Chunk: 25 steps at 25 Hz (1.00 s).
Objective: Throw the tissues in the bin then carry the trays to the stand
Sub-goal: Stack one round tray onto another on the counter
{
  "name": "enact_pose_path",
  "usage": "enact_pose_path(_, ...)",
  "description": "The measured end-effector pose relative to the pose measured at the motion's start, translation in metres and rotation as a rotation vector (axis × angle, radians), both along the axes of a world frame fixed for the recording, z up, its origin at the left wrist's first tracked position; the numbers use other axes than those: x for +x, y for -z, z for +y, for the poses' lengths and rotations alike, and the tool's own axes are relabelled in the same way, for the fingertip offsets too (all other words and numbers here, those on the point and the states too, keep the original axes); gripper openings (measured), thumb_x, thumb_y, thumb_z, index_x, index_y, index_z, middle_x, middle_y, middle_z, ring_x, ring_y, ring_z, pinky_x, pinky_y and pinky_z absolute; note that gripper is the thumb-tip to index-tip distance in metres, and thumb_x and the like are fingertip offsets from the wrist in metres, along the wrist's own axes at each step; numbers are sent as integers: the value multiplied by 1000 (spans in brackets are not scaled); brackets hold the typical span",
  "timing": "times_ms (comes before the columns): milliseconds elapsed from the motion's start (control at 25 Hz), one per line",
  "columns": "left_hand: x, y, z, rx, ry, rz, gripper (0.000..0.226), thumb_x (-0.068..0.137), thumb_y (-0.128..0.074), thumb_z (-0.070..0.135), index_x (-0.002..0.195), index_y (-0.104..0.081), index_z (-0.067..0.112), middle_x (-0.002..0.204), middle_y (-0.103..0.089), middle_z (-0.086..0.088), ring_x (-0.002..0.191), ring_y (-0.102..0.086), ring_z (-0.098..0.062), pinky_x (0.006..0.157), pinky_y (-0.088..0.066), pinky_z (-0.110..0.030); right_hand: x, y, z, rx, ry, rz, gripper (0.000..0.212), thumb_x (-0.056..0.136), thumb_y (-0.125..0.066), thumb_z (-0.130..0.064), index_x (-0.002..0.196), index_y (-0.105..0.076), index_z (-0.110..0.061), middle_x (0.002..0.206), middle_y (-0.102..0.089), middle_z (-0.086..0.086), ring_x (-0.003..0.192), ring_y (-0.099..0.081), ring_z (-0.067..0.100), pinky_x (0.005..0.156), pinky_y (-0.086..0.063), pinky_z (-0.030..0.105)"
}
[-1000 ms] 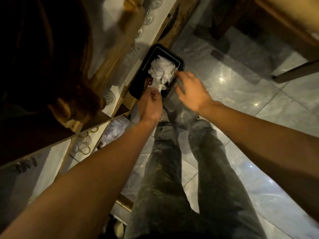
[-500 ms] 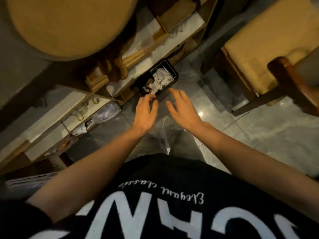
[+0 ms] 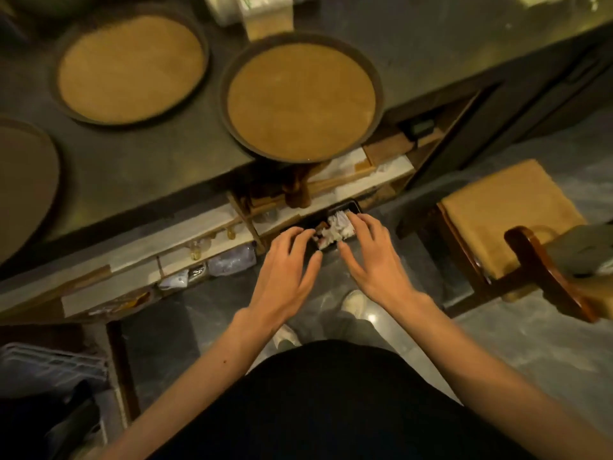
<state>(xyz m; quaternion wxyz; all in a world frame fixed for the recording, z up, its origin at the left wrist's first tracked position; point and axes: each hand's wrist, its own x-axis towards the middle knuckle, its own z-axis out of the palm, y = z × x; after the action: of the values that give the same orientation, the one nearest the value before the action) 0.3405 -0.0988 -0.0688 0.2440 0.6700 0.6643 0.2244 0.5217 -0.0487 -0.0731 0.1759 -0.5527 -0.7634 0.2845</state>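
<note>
A small black bin [image 3: 352, 206] stands on the floor under the counter, with crumpled white tissues [image 3: 336, 227] inside it. My left hand [image 3: 287, 270] and my right hand [image 3: 371, 260] hover above the bin with fingers spread and nothing in them, partly hiding it. Three round trays lie on the dark counter above. One tray [image 3: 300, 101] overhangs the counter edge directly over the bin. A second tray [image 3: 131, 68] lies to its left. A third tray [image 3: 25, 184] is cut off by the left border.
Open shelves [image 3: 205, 250] under the counter hold glasses and plastic bags. A wooden chair [image 3: 507, 220] with a tan cushion stands on the tiled floor to the right. A wire rack [image 3: 49, 370] sits at the lower left. My shoes [image 3: 353, 302] show below the hands.
I have risen and the view has lifted from the bin to the counter, so the trays have come into sight. Both hands have drawn back from the bin with fingers spread.
</note>
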Motion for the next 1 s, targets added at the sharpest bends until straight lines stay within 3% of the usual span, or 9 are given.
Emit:
enact_pose_path(320, -43, -39, 44, 43, -109, 156, 59, 96, -35, 50, 145, -36, 17, 148, -35, -18, 139, -30, -33, 114, -30, -46, -16, -34, 66, 121, 24, -89, 65, 96, -53, -43, 151, -29, -19, 151, -32, 15, 137, -35, 32, 103, -45, 49)
enact_pose_path(520, -61, -46, 107, 62, -212, 247, 57, 97, -37, 47, 144, -36, 14, 145, -38, -23, 135, -35, -37, 111, -33, -49, -19, -40, 149, 135, 12, -136, 69, 95, -52, -47, 152, -24, -19, 151, -30, 19, 137, -34, 38, 106, -41, 51)
enact_pose_path(880, -75, -42, 219, -248, -531, 247, 71, 96, -39, 50, 151, -14, 12, 154, -19, -26, 137, -27, -46, 105, -34, -56, -3, -33, 320, 40, 7, -217, 69, 95, -51, -45, 151, -21, -18, 153, -24, 22, 137, -31, 41, 106, -39, 55)
enact_pose_path(1000, -76, -38, 238, -328, -642, 174, 78, 95, -45, 48, 151, -9, 9, 152, -23, -27, 137, -28, -45, 104, -34, -57, 3, -28, 350, -51, 12, -237, 72, 95, -53, -45, 152, -20, -17, 153, -24, 21, 136, -34, 41, 103, -41, 55)
